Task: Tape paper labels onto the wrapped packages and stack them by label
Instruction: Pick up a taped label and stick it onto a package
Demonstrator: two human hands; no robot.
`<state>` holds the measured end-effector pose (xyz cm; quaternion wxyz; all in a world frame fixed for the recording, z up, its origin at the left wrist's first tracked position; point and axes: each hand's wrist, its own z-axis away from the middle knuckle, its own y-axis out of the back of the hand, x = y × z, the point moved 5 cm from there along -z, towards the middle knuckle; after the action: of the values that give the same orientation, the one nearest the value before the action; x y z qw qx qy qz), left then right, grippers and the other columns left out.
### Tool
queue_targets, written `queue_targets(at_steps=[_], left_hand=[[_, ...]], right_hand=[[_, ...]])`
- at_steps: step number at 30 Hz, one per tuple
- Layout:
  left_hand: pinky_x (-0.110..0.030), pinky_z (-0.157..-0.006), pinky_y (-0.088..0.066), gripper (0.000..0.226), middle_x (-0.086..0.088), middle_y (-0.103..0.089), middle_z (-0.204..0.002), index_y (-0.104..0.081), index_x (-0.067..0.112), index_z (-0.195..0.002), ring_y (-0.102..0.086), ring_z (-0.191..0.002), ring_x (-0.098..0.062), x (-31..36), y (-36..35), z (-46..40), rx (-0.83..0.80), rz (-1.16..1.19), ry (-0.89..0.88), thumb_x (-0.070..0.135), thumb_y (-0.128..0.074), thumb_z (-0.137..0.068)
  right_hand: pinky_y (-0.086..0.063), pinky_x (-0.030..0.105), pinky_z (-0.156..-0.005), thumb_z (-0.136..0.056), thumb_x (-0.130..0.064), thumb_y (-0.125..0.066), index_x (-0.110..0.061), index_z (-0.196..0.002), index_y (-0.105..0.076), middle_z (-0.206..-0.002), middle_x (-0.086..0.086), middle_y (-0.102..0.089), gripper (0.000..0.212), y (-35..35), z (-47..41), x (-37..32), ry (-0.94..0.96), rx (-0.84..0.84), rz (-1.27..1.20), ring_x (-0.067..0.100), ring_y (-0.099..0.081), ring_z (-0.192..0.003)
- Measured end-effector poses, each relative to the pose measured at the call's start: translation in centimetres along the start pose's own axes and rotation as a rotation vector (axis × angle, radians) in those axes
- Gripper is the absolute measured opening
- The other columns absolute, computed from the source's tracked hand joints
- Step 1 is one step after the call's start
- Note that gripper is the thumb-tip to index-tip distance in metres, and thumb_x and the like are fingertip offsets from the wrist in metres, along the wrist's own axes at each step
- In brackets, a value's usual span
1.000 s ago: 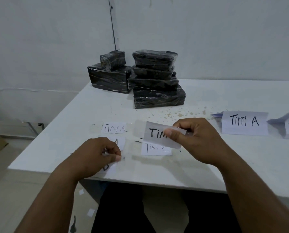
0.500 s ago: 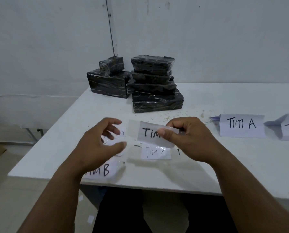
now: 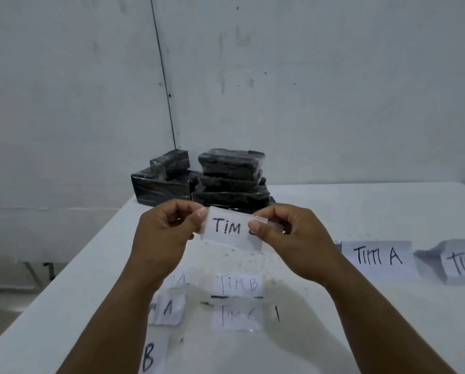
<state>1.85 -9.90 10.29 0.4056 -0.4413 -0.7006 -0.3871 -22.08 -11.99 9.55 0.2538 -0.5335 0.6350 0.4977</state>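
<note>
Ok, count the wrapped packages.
5: small package on large package, back left; beside them a stack of top package, middle package, lower package. The label may hide more.

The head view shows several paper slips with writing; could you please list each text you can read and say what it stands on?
"TIM", last letter hidden by the thumb: held label, pinched by left hand and right hand.
"TIM A": standing sign on the table.
"TIM", cut off by the frame edge: second sign.
"TIM B": flat slip.
"TIM", last letter blurred: slip below.
"A": left slip.
"B": near slip.
One slip is mostly hidden.
</note>
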Motion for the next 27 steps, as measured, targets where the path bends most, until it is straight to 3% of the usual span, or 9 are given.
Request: queue_targets(at_steps=[5,8,10,13,18,21,23,27], left_hand=[[-0.011,-0.059,-0.052,0.004,0.006,-0.079,-0.079,-0.077,0.023,-0.089,-0.073,-0.071,-0.006,0.2,-1.7,-2.2,0.051,0.011,-0.040,0.019,-0.076,-0.090],[-0.010,-0.062,-0.054,0.020,0.011,-0.079,-0.085,-0.070,0.032,-0.105,-0.074,-0.077,-0.001,0.2,-2.7,-3.9,0.093,0.028,-0.048,0.021,-0.077,-0.090],[-0.017,-0.067,-0.058,0.029,0.011,-0.078,-0.090,-0.063,0.041,-0.110,-0.074,-0.083,-0.001,0.0,-3.0,-5.4,0.146,0.042,-0.047,0.023,-0.075,-0.091],[-0.033,-0.088,-0.058,0.032,0.011,-0.073,-0.101,-0.059,0.041,-0.117,-0.069,-0.098,-0.006,0.1,-3.5,-8.4,0.190,-0.082,-0.087,0.020,-0.069,-0.095],[-0.048,-0.110,-0.044,0.045,-0.003,-0.058,-0.138,-0.055,0.026,-0.137,-0.052,-0.129,-0.025,-0.3,-6.0,-14.7,-0.009,-0.556,-0.202,0.022,-0.060,-0.093],[-0.053,-0.122,-0.023,0.063,-0.013,-0.031,-0.162,-0.040,0.021,-0.153,-0.020,-0.152,-0.035,-1.9,-7.9,-17.1,-0.191,-0.919,-0.163,0.049,-0.050,-0.096],[-0.055,-0.124,-0.014,0.073,-0.010,-0.015,-0.168,-0.035,0.031,-0.157,-0.003,-0.156,-0.035,-3.2,-8.8,-17.7,-0.286,-1.061,-0.084,0.066,-0.049,-0.094],[-0.055,-0.117,-0.034,0.060,-0.010,-0.034,-0.159,-0.057,0.029,-0.144,-0.029,-0.146,-0.037,-3.4,-9.2,-17.8,-0.198,-0.841,-0.127,0.055,-0.065,-0.091]], right_hand=[[-0.047,0.011,-0.057,-0.089,-0.039,-0.078,-0.032,-0.079,-0.078,-0.070,-0.014,-0.071,0.013,1.5,-1.8,1.0,-0.041,0.193,-0.065,-0.001,-0.058,-0.060],[-0.046,0.011,-0.055,-0.089,-0.042,-0.076,-0.032,-0.078,-0.077,-0.068,-0.015,-0.070,0.015,2.1,-3.0,1.4,-0.038,0.259,-0.070,0.000,-0.058,-0.059],[-0.048,0.012,-0.056,-0.090,-0.046,-0.074,-0.036,-0.080,-0.075,-0.074,-0.016,-0.073,0.014,2.7,-3.8,1.6,-0.039,0.305,-0.072,0.001,-0.062,-0.063],[-0.048,0.010,-0.057,-0.090,-0.045,-0.075,-0.040,-0.082,-0.074,-0.075,-0.016,-0.073,0.010,3.9,-4.7,1.4,-0.010,0.382,-0.115,-0.002,-0.060,-0.061],[-0.052,0.016,-0.058,-0.088,-0.052,-0.074,-0.040,-0.085,-0.075,-0.080,-0.017,-0.075,0.012,5.5,-6.1,1.2,0.010,0.467,-0.144,0.002,-0.063,-0.064],[-0.050,0.013,-0.056,-0.088,-0.050,-0.075,-0.038,-0.084,-0.075,-0.079,-0.017,-0.076,0.013,5.8,-6.4,1.0,0.028,0.493,-0.178,0.000,-0.065,-0.064],[-0.049,0.011,-0.056,-0.088,-0.048,-0.075,-0.036,-0.083,-0.075,-0.078,-0.017,-0.076,0.013,5.9,-6.5,0.9,0.034,0.499,-0.198,-0.001,-0.066,-0.064],[-0.049,0.010,-0.055,-0.088,-0.048,-0.074,-0.033,-0.084,-0.075,-0.076,-0.017,-0.075,0.015,6.1,-6.7,1.2,0.024,0.505,-0.210,-0.001,-0.065,-0.063]])
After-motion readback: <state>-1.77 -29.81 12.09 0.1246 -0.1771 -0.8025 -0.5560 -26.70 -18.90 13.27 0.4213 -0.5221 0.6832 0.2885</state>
